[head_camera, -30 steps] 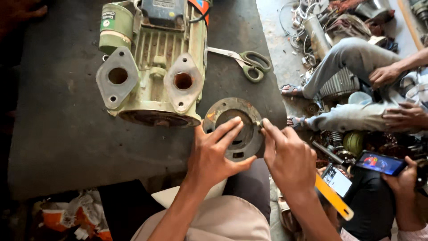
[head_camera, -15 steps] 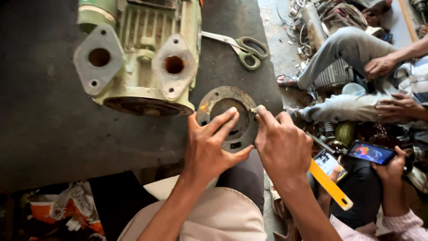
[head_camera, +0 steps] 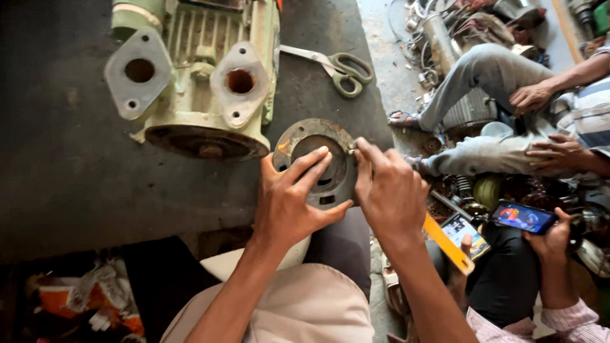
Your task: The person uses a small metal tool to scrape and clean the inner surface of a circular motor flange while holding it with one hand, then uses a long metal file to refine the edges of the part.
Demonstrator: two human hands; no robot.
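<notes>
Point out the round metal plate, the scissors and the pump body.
round metal plate (head_camera: 293, 141): head view, upper left rim.
scissors (head_camera: 346, 68): head view, green handles.
pump body (head_camera: 203, 130): head view, lower casing.

A pale green pump body (head_camera: 197, 82) and green-handled scissors (head_camera: 340, 67) lie on a dark table (head_camera: 57, 184), other people sitting nearby.

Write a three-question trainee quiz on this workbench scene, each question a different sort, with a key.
1. True or false: both hands touch the round metal plate.
2. Which tool lies behind the plate? A) hammer B) scissors C) wrench
3. Fill in: the pale green pump stands to the plate's ____ in the picture.

Key
1. True: the left hand has fingers in its centre hole, and the right hand grips its right edge.
2. B
3. Left
</notes>
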